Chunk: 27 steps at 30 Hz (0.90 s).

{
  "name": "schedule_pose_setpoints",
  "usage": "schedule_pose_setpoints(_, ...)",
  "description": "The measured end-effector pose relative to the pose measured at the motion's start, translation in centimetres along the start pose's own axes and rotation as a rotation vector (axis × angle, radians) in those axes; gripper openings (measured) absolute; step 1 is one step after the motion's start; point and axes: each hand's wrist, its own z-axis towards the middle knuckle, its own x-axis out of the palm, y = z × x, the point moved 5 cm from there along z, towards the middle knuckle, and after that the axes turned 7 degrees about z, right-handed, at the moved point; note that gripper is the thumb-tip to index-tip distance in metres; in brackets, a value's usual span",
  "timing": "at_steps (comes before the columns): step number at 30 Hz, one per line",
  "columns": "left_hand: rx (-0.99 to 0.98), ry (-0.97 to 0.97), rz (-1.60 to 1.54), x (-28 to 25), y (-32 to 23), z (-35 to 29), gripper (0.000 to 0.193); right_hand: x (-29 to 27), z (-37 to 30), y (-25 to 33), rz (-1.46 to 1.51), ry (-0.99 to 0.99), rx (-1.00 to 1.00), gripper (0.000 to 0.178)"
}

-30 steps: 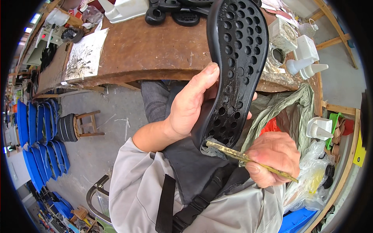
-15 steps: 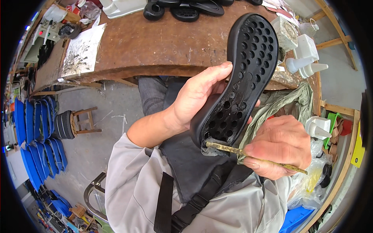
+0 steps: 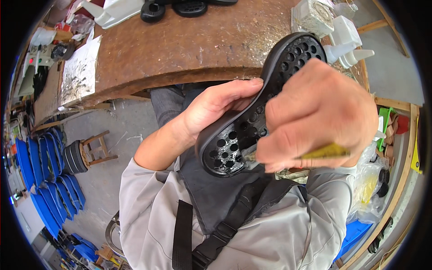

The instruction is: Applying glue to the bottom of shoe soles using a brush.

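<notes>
My left hand (image 3: 209, 108) grips a black shoe sole (image 3: 219, 143) by its left edge, thumb along the rim and the other fingers hidden beneath. The sole is tilted, its hollowed face with round holes turned up and its heel end toward me. Over its middle, my right hand (image 3: 321, 117) is closed round a brush (image 3: 325, 152) with a stained yellowish handle. The brush's grey tip touches the heel's right edge. A shiny wet film covers the holed heel area. Much of the sole's middle is hidden behind my right hand.
A brown workbench (image 3: 180, 54) lies ahead, with more black soles (image 3: 190, 9) at its far edge. White nozzle bottles (image 3: 345, 33) and a crusted square container (image 3: 312, 19) stand at the right. A wooden stool (image 3: 92, 149) and blue stacked pieces (image 3: 45, 155) are at left.
My right hand has swung up over the sole, the brush tip moving from the heel's end to its right edge. The heel looks glossier. The sole has shifted left and a little down.
</notes>
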Motion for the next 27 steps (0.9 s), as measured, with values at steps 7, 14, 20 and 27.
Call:
schedule_pose_setpoints(7,-0.133,-0.098,-0.098,-1.4,-0.2,-0.4,0.039,-3.5,-2.0,-3.0,0.078,-0.070,0.031,0.014)
schedule_pose_setpoints(14,0.037,-0.157,-0.099,-9.3,-3.6,1.2,0.081,-5.5,-8.7,-6.9,0.309,-0.792,0.420,0.015)
schedule_pose_setpoints(20,0.647,-0.443,0.844,-9.3,-4.4,-6.0,0.089,-4.5,-12.3,-8.9,0.344,-1.034,0.502,0.015)
schedule_pose_setpoints(27,0.785,-0.586,1.113,-7.9,-6.7,-6.7,0.086,-4.3,-14.0,-10.1,0.350,-1.242,0.410,0.016)
